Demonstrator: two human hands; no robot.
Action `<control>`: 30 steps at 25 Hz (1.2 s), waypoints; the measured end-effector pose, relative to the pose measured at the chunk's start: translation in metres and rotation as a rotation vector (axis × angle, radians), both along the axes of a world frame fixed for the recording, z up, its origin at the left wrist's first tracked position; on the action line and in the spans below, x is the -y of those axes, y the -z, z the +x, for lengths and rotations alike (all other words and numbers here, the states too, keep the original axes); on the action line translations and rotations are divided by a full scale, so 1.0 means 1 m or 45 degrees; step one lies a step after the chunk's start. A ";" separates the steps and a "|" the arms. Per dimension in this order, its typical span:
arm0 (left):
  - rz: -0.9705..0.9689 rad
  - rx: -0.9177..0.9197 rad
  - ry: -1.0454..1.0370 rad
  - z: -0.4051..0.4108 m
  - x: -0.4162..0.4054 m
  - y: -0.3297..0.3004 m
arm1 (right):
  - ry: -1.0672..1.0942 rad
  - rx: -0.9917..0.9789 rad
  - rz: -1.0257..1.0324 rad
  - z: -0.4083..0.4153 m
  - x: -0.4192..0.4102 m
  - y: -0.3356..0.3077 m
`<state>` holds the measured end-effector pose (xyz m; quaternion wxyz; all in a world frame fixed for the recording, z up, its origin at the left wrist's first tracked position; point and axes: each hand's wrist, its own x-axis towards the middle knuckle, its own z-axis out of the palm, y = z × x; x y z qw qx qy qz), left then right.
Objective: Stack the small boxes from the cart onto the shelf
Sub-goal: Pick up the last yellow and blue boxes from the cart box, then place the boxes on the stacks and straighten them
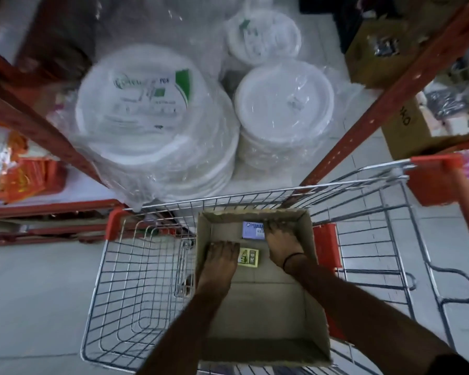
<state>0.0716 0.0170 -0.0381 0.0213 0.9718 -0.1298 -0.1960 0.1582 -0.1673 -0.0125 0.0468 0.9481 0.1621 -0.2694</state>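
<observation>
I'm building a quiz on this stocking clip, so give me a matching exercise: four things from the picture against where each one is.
Things:
1. blue small box
2. yellow small box
3. cardboard carton
4. wrapped plate stacks

Places:
A. inside the wire cart
B. on the red shelf
C. beside the left hand
D. at the right hand fingertips, near the carton's far wall

Pairs: 1-D, 2-C, 3-A, 4-B

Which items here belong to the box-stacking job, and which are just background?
Job: blue small box; yellow small box; cardboard carton; cart; shelf; left hand; right hand.
Background: wrapped plate stacks; orange packets; side cartons.
</observation>
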 end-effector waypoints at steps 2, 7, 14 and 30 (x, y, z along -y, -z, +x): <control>0.095 -0.010 0.073 0.000 0.005 0.015 | -0.042 0.037 -0.025 0.002 0.002 0.019; 0.151 -0.057 0.098 -0.006 0.016 0.001 | -0.026 0.078 0.103 -0.008 0.017 0.005; 0.045 0.178 -0.080 -0.002 0.013 -0.135 | -0.169 0.420 0.490 -0.014 0.038 -0.123; -0.185 1.467 -0.081 0.051 -0.075 -0.523 | -0.216 1.533 1.250 0.041 0.006 -0.541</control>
